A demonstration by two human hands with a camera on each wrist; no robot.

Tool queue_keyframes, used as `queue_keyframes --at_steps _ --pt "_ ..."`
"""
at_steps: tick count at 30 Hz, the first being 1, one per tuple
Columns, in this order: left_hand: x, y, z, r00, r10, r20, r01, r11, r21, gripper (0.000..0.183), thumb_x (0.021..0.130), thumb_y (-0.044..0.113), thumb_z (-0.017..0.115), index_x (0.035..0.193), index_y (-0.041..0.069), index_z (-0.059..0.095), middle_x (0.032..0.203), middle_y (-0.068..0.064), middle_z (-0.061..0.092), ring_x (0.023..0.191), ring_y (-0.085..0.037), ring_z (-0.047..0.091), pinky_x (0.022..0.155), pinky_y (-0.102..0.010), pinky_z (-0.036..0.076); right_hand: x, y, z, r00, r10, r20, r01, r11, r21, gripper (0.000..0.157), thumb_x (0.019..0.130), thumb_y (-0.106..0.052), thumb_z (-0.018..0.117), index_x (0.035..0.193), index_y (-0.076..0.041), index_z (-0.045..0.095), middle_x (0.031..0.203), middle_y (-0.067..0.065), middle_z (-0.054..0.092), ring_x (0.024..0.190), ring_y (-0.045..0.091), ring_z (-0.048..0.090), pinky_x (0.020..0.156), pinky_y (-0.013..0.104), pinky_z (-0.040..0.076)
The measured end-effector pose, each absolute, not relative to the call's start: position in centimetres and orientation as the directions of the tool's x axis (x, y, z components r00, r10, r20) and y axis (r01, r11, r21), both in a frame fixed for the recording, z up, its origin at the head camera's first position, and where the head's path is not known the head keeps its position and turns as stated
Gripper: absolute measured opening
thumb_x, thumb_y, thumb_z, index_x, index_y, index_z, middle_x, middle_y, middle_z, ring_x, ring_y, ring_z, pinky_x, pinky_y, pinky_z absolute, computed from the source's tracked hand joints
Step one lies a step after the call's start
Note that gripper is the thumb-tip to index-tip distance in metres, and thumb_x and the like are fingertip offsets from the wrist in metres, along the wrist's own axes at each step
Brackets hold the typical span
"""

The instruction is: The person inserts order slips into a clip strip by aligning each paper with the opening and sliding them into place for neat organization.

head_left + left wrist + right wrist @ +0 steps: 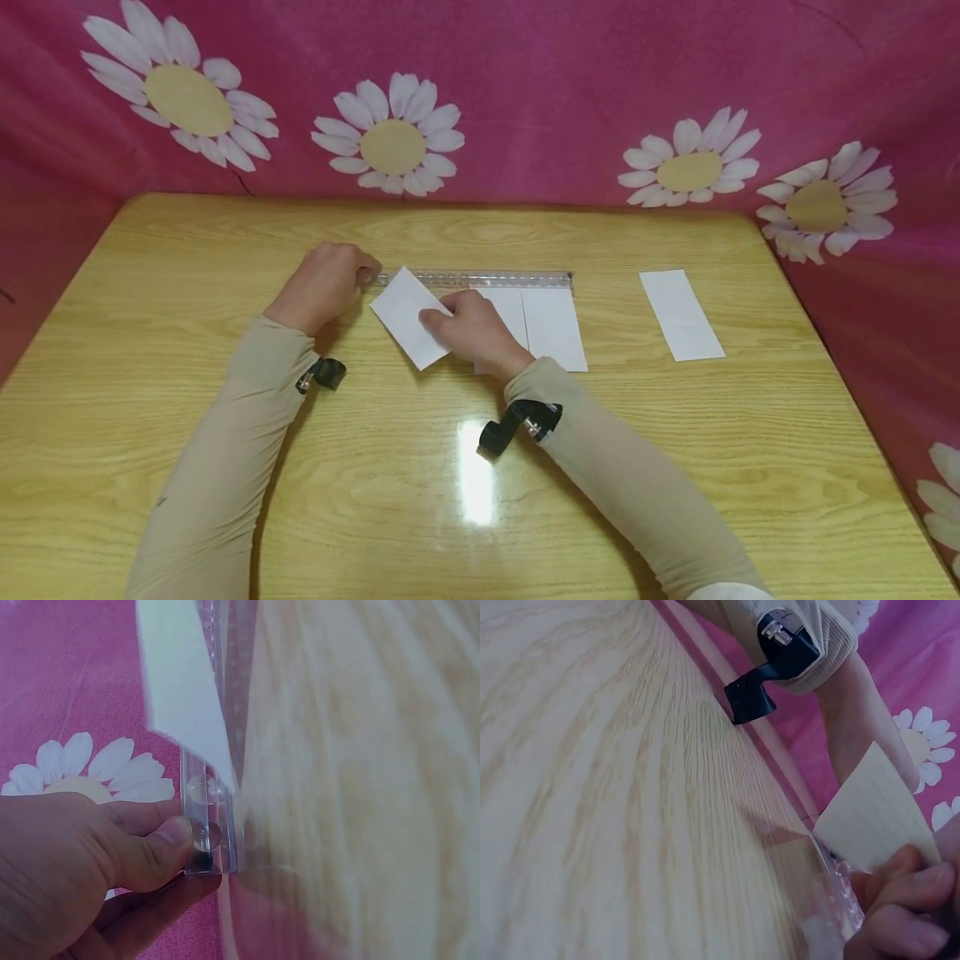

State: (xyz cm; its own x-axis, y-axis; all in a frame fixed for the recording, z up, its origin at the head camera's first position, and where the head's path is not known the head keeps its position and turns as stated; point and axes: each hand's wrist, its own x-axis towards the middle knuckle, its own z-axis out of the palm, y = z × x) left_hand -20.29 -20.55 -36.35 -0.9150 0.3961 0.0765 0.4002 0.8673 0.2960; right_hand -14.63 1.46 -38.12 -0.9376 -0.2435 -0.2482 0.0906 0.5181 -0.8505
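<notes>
A long clear plastic strip (517, 277) with round shapes along it lies across the table. My left hand (330, 279) pinches its left end between thumb and fingers, as the left wrist view shows on the strip's end (202, 844). My right hand (480, 329) holds a white paper card (408, 317) by its right side, thumb on top. The card is tilted, and one corner reaches over the strip. Two more white cards (555, 329) sit side by side along the strip's front edge, the left one partly hidden by my right hand. Whether they are tucked into the strip I cannot tell.
Another white card (682, 317) lies apart on the right of the wooden table (375, 500). A pink cloth with large daisies (540, 108) hangs behind the table and at its sides. Black camera mounts (517, 423) stick out from both wrists.
</notes>
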Motion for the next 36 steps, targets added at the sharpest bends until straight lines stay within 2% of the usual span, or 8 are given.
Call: queue_keyframes --at_steps 3,7,12,16,19,26,33,36 --pt "-20.4 -20.6 -36.4 -0.909 0.408 0.090 0.416 0.862 0.289 0.028 0.090 -0.011 0.050 0.085 0.005 0.073 0.079 -0.011 0.060 0.077 -0.025 0.050 0.073 -0.040 0.045 -14.6 1.2 -38.2 -0.931 -0.258 -0.259 0.104 0.492 -0.864 0.037 0.103 -0.032 0.055 0.080 -0.011 0.073 0.067 -0.002 0.063 0.061 0.012 0.053 0.058 0.026 0.044" --pt "-20.4 -20.6 -36.5 -0.902 0.419 0.107 0.431 0.855 0.287 0.028 0.088 -0.012 0.049 0.076 0.005 0.067 0.072 -0.009 0.052 0.073 -0.024 0.046 0.070 -0.038 0.041 -14.5 0.8 -38.2 -0.903 -0.310 -0.298 0.143 0.436 -0.888 0.048 0.107 -0.032 0.050 0.062 -0.014 0.049 0.055 -0.007 0.040 0.047 0.010 0.039 0.047 0.025 0.036" --pt "-20.3 -20.7 -36.5 -0.908 0.407 0.099 0.416 0.854 0.311 0.031 0.089 -0.011 0.051 0.093 0.003 0.078 0.082 -0.013 0.066 0.077 -0.025 0.054 0.074 -0.040 0.048 -14.5 0.2 -38.5 -0.860 -0.385 -0.335 0.219 0.315 -0.923 0.050 0.109 -0.026 0.045 0.061 -0.013 0.039 0.052 -0.007 0.032 0.042 0.010 0.028 0.044 0.024 0.029" --pt "-20.3 -20.6 -36.5 -0.913 0.399 0.086 0.405 0.859 0.314 0.033 0.089 -0.011 0.050 0.096 0.003 0.078 0.085 -0.014 0.067 0.079 -0.027 0.054 0.075 -0.039 0.047 -14.7 -0.4 -38.7 -0.841 -0.413 -0.349 0.246 0.281 -0.927 0.046 0.109 -0.023 0.044 0.066 -0.006 0.051 0.053 -0.005 0.038 0.042 0.010 0.025 0.043 0.024 0.025" --pt "-20.3 -20.6 -36.5 -0.910 0.405 0.093 0.413 0.858 0.304 0.031 0.088 -0.012 0.049 0.090 0.004 0.076 0.081 -0.013 0.063 0.077 -0.026 0.051 0.073 -0.039 0.044 -14.9 -0.8 -38.8 -0.829 -0.416 -0.373 0.273 0.282 -0.920 0.043 0.109 -0.023 0.044 0.076 -0.002 0.061 0.053 -0.005 0.042 0.041 0.009 0.026 0.042 0.024 0.024" --pt "-20.4 -20.8 -36.6 -0.896 0.427 0.125 0.445 0.854 0.269 0.025 0.093 -0.005 0.056 0.081 0.008 0.074 0.084 -0.013 0.071 0.077 -0.029 0.058 0.073 -0.043 0.050 -15.5 -1.8 -38.4 -0.803 -0.400 -0.442 0.333 0.314 -0.889 0.040 0.109 -0.024 0.044 0.096 0.002 0.070 0.051 -0.006 0.038 0.041 0.009 0.024 0.042 0.024 0.022" --pt "-20.4 -20.6 -36.6 -0.898 0.428 0.101 0.438 0.851 0.288 0.037 0.078 -0.017 0.041 0.060 0.015 0.039 0.067 -0.002 0.036 0.071 -0.023 0.040 0.068 -0.034 0.034 -15.8 -2.6 -38.1 -0.793 -0.392 -0.466 0.346 0.340 -0.875 0.037 0.109 -0.025 0.046 0.095 0.001 0.067 0.051 -0.005 0.035 0.042 0.010 0.028 0.042 0.024 0.024" --pt "-20.4 -20.6 -36.6 -0.896 0.433 0.105 0.443 0.848 0.290 0.037 0.079 -0.017 0.041 0.059 0.015 0.039 0.066 -0.002 0.037 0.070 -0.022 0.040 0.068 -0.034 0.035 -16.1 -3.0 -38.1 -0.783 -0.403 -0.473 0.370 0.310 -0.876 0.036 0.109 -0.025 0.045 0.093 -0.001 0.066 0.054 -0.004 0.036 0.042 0.010 0.027 0.042 0.024 0.023"
